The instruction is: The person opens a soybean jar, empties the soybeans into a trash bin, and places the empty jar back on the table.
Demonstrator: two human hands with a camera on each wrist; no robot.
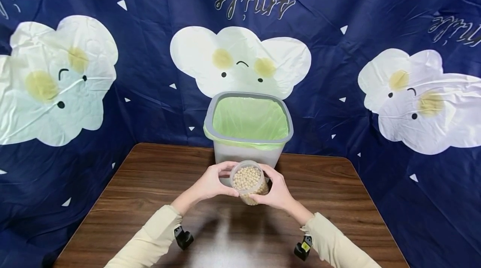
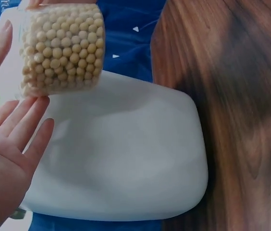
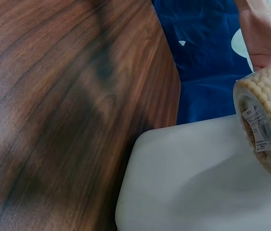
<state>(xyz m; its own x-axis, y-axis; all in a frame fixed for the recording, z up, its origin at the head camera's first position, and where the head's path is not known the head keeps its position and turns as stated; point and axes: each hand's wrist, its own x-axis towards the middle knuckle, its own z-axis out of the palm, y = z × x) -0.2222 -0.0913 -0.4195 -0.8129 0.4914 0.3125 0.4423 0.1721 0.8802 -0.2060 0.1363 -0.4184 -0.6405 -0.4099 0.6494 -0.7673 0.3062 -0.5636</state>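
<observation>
A clear round plastic jar [image 1: 255, 198] full of small beige balls like soybeans [image 1: 246, 177] is held up between both hands, its open top facing the head camera. From one side the left hand [image 1: 214, 181] grips it with thumb and fingers; the right hand [image 1: 279, 188] does the same from the other. In the left wrist view, the left fingertips touch the side of the jar [image 2: 63, 53]. A label with a barcode [image 3: 259, 127] shows on the jar's base in the right wrist view. Just behind the jar stands a pale waste bin [image 1: 248, 155].
The bin has a grey rim [image 1: 208, 120] and a green bag liner [image 1: 248, 117], and stands at the far edge of a brown wooden table [image 1: 150, 184]. Dark blue cloth [image 1: 150, 92] with white cloud prints hangs behind and at both sides.
</observation>
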